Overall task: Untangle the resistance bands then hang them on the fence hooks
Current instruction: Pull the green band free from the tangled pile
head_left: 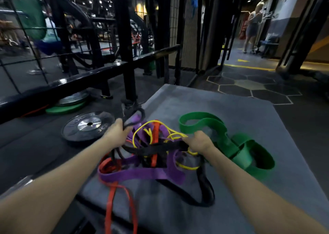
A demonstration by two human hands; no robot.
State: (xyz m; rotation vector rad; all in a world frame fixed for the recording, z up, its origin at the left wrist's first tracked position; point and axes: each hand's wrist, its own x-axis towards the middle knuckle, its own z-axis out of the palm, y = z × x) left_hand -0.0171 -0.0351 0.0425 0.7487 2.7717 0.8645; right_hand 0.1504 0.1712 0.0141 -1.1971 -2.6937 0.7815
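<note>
Progress: untangling had barely begun; no band in the knot had come free and none of them was on a hook.
Tangle: purple band [142, 173], red band [114, 198], yellow band [156, 127] and black band [204, 185] lay knotted together on the grey mat [231, 109], with the red one trailing off its near edge.
Green band [231, 144]: wide, looped on the mat just right of the knot; whether it was caught in the knot could not be told.
Left hand [115, 134]: clenched round a black-and-purple loop at the far left of the knot.
Right hand [201, 141]: gripping strands at the knot's right side, by the yellow and black bands; exactly which ones was blurred.
Left to do: separate each band, then carry them to the hooks, judged the bulk of the work.
Fence [178, 29]: wire mesh beyond the mat; hooks not discernible.
Surroundings: weight plate [89, 127] on the floor beside the mat, black rail [89, 77] behind it, a person [252, 23] far off at right.
</note>
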